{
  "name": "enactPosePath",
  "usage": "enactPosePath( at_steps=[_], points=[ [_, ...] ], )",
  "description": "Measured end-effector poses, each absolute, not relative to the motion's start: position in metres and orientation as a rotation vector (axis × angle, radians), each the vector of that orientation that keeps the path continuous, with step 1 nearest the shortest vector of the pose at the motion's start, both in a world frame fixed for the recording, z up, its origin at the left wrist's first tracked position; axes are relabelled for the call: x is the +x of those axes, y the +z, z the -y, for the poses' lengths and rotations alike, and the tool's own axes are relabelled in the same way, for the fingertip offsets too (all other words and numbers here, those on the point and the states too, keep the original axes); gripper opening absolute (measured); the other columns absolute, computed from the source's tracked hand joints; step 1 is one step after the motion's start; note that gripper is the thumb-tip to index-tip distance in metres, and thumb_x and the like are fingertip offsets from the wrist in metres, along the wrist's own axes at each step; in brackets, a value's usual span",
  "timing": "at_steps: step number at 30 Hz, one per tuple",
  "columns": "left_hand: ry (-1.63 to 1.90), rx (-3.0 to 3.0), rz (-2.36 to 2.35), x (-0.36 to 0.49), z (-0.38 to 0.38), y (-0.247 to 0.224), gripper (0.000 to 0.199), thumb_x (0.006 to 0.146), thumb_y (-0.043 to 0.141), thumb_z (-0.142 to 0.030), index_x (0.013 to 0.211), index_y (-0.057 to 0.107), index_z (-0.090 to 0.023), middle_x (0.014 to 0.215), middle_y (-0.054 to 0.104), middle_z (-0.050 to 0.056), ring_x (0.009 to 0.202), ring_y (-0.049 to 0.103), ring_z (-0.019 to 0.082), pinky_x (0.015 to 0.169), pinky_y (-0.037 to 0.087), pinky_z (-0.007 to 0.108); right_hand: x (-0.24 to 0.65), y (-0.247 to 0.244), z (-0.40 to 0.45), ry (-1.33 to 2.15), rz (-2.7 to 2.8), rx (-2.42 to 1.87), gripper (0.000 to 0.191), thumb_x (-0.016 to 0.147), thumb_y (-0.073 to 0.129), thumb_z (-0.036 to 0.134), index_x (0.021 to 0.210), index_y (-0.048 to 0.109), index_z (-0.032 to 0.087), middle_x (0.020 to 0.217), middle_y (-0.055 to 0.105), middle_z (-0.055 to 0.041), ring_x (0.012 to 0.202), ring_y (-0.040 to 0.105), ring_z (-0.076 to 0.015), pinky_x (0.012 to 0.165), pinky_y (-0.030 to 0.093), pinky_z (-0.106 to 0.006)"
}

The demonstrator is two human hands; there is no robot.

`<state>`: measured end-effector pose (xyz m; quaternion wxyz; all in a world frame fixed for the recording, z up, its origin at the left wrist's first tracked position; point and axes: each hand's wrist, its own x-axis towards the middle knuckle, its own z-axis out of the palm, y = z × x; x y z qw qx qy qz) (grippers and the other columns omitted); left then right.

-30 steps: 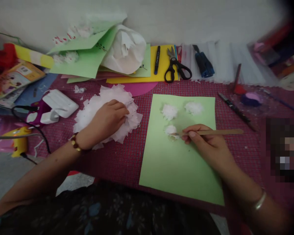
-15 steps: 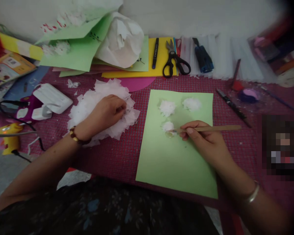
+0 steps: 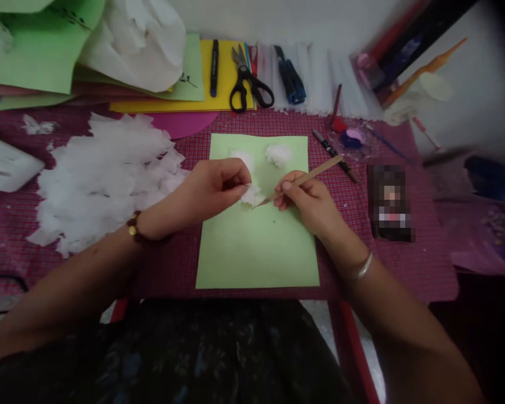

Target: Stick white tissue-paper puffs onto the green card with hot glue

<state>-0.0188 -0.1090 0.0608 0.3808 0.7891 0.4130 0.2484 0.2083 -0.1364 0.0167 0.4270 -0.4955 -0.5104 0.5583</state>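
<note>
A light green paper sheet [image 3: 256, 252] lies on the checked tablecloth, with white tissue paper tufts [image 3: 279, 155] on its upper half. Over its left side, my left hand [image 3: 212, 188] pinches a small piece of white tissue paper at a lower tuft [image 3: 251, 195]; the fingers partly hide it and the tuft behind. My right hand [image 3: 305, 202] grips a thin wooden-handled brush [image 3: 326, 166], its tip pointing left and meeting the sheet at the lower tuft's edge. Left of the sheet spreads a heap of cut white tissue paper pieces [image 3: 101, 174].
Scissors [image 3: 250, 84], a black marker [image 3: 214, 67] and a blue-handled cutter [image 3: 292, 81] lie along the back. A dark pen [image 3: 332, 154] and a paint palette [image 3: 356, 137] sit right of the sheet, near a pixelated dark object [image 3: 389, 202]. Green papers [image 3: 33, 62] are stacked back left.
My left hand has moved right, from the tissue heap to the lower tuft on the green sheet. The brush stays in my right hand near that tuft. The view has shifted right.
</note>
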Motion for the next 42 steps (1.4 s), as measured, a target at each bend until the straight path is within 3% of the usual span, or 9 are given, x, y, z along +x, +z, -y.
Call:
enactPosePath(
  at_steps=[7, 14, 22, 27, 32, 37, 42],
  points=[
    [0.529, 1.504, -1.039, -0.028, 0.098, 0.029, 0.012, 0.073, 0.069, -0.026, 0.081, 0.063, -0.019, 0.069, 0.062, -0.002, 0.061, 0.053, 0.010, 0.058, 0.043, 0.023, 0.208, 0.017, 0.136, 1.428, 1.354, -1.230, 0.026, 0.088, 0.066, 0.045, 0.080, 0.060, 0.020, 0.063, 0.065, 0.0019, 0.057, 0.060, -0.0094, 0.055, 0.050, -0.024],
    [0.388, 1.522, -0.949, -0.035, 0.090, 0.029, 0.014, 0.071, 0.071, -0.031, 0.078, 0.067, -0.020, 0.068, 0.064, -0.002, 0.060, 0.054, 0.010, 0.059, 0.044, 0.023, 0.207, 0.013, 0.135, 1.399, 1.356, -1.216, 0.028, 0.090, 0.065, 0.047, 0.083, 0.060, 0.020, 0.065, 0.066, 0.0019, 0.056, 0.058, -0.0088, 0.053, 0.048, -0.023],
    [0.368, 1.761, -0.943, -0.040, 0.088, 0.031, 0.018, 0.080, 0.063, -0.037, 0.078, 0.070, -0.020, 0.090, 0.071, 0.003, 0.086, 0.065, 0.016, 0.079, 0.051, 0.026, 0.203, 0.010, 0.135, 1.365, 1.329, -1.200, 0.025, 0.090, 0.066, 0.045, 0.086, 0.060, 0.021, 0.071, 0.069, 0.0014, 0.055, 0.057, -0.0081, 0.052, 0.046, -0.023],
    [0.307, 1.714, -1.024, -0.021, 0.115, 0.048, 0.018, 0.081, 0.062, -0.035, 0.080, 0.071, -0.019, 0.077, 0.071, 0.001, 0.070, 0.062, 0.013, 0.064, 0.047, 0.023, 0.202, 0.013, 0.135, 1.357, 1.349, -1.223, 0.022, 0.091, 0.065, 0.042, 0.086, 0.059, 0.021, 0.072, 0.069, 0.0014, 0.057, 0.058, -0.0085, 0.052, 0.046, -0.023],
    [0.394, 1.992, -1.127, 0.005, 0.133, 0.048, 0.011, 0.080, 0.057, -0.018, 0.072, 0.064, -0.017, 0.065, 0.063, -0.002, 0.058, 0.052, 0.010, 0.057, 0.039, 0.023, 0.205, 0.014, 0.134, 1.329, 1.354, -1.206, 0.017, 0.093, 0.063, 0.036, 0.085, 0.059, 0.021, 0.069, 0.068, 0.0018, 0.053, 0.055, -0.0082, 0.050, 0.045, -0.023],
    [0.427, 2.158, -1.253, 0.009, 0.120, 0.038, 0.012, 0.079, 0.057, -0.015, 0.068, 0.062, -0.018, 0.069, 0.061, 0.000, 0.062, 0.053, 0.012, 0.058, 0.038, 0.027, 0.207, 0.025, 0.139, 1.200, 1.241, -1.287, 0.018, 0.094, 0.060, 0.034, 0.080, 0.057, 0.023, 0.062, 0.062, 0.0028, 0.051, 0.053, -0.0090, 0.049, 0.045, -0.024],
    [0.446, 2.138, -1.287, 0.007, 0.113, 0.036, 0.012, 0.078, 0.058, -0.018, 0.067, 0.061, -0.019, 0.067, 0.060, 0.000, 0.063, 0.053, 0.013, 0.059, 0.039, 0.028, 0.205, 0.029, 0.145, 1.280, 1.300, -1.276, 0.022, 0.092, 0.062, 0.038, 0.077, 0.057, 0.023, 0.062, 0.064, 0.0018, 0.053, 0.056, -0.0102, 0.050, 0.046, -0.025]
  ],
)
